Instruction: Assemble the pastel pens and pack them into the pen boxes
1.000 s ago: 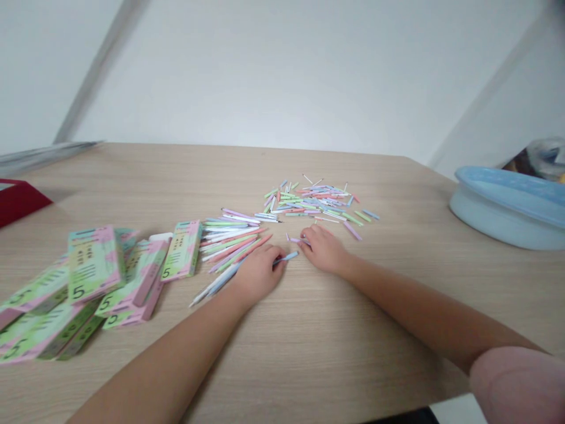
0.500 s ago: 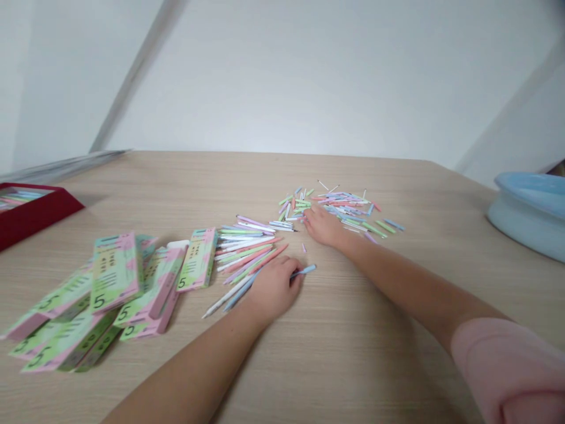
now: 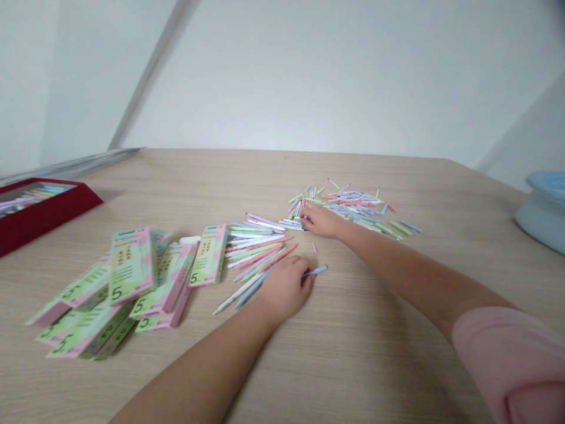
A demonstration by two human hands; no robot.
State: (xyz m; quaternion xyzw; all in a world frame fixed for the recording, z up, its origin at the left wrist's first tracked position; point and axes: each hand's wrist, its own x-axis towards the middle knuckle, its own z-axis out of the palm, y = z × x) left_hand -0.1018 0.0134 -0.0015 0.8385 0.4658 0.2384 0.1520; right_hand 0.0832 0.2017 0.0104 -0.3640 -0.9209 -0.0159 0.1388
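Left hand (image 3: 286, 287) at centre: fingers curled closed around a light blue pen (image 3: 321, 270), its end poking out toward 3 o'clock, the rest hidden in my grip.

Right hand (image 3: 323, 221) at 1 o'clock from it, by the near edge of a scatter of short pastel pieces (image 3: 355, 203); fingers bent, partly closed. Could not tell whether they had hold of anything.

Seemingly done: long pastel pens (image 3: 256, 252) lay side by side at 10 o'clock, tips unevenly lined. Judged part way along: the scatter at 1 o'clock looked to be what was left, plus one small purple piece (image 3: 315, 247) alone between my hands.

At 9 o'clock, printed cartons (image 3: 132, 268) marked "5", heaped; contents unseen. Further off at 10, a red tray (image 3: 66, 212) holding more pastel sticks, cut off by the frame. Light blue basin (image 3: 541, 221) at 2, also cut off.

Scatter too small to count; caps or barrels, unclear.
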